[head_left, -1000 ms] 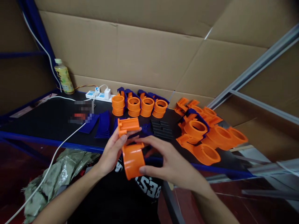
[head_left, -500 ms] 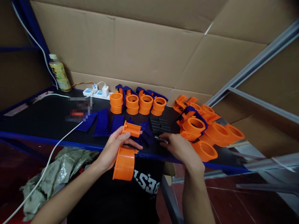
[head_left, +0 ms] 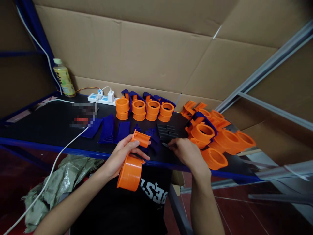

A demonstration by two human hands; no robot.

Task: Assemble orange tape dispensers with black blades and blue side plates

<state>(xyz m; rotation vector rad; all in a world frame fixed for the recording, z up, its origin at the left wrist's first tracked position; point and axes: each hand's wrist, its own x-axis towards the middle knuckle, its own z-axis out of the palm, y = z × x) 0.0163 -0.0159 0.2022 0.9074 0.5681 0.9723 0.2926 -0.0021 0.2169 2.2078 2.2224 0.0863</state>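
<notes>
With fingers closed, the left hand (head_left: 119, 156) holds the orange part (head_left: 129, 175) out past the table (head_left: 49, 129) edge, while the right hand (head_left: 189, 153) pinches a small dark piece (head_left: 165, 144) beside the black stack (head_left: 168, 130); either could slip and fall.

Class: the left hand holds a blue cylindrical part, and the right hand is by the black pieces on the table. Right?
No. The head view shows the left hand holding an orange cylindrical part, not blue; the rest holds.
</notes>
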